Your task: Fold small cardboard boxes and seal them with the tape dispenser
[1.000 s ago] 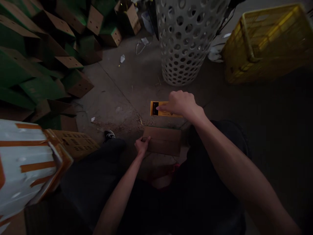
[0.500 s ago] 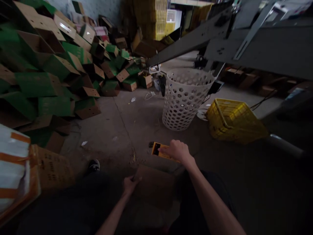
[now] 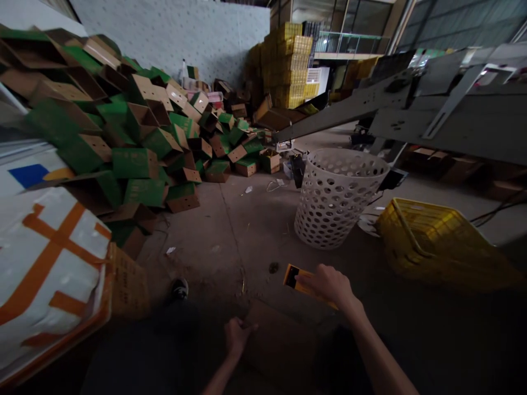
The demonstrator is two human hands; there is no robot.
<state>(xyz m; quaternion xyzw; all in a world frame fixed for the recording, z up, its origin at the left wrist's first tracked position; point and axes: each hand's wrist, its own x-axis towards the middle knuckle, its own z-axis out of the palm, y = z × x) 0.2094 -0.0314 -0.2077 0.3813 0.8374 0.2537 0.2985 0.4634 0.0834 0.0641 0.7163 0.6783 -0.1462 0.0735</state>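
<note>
My left hand (image 3: 237,336) is closed on the near-left edge of a brown cardboard piece (image 3: 280,340). The cardboard lies low between my legs, dim, so I cannot tell whether it is a box or a flat sheet. Above and to the right of it, my right hand (image 3: 331,282) grips a flat, orange-yellow handheld tool (image 3: 307,281) with a black end. The index finger stretches along its top toward that black part. The tool is apart from the cardboard, its black end pointing left. Its exact kind does not show.
A white perforated basket (image 3: 333,203) stands ahead, with a yellow crate (image 3: 436,236) right of it. Taped foam boxes (image 3: 53,263) rise at my left. Green and brown cartons (image 3: 144,164) lie heaped behind. A grey conveyor frame (image 3: 453,126) crosses the upper right.
The view has tilted upward and turned left, so everything sits lower and further right. Both hands keep their holds on the cardboard and the orange-yellow tool.
</note>
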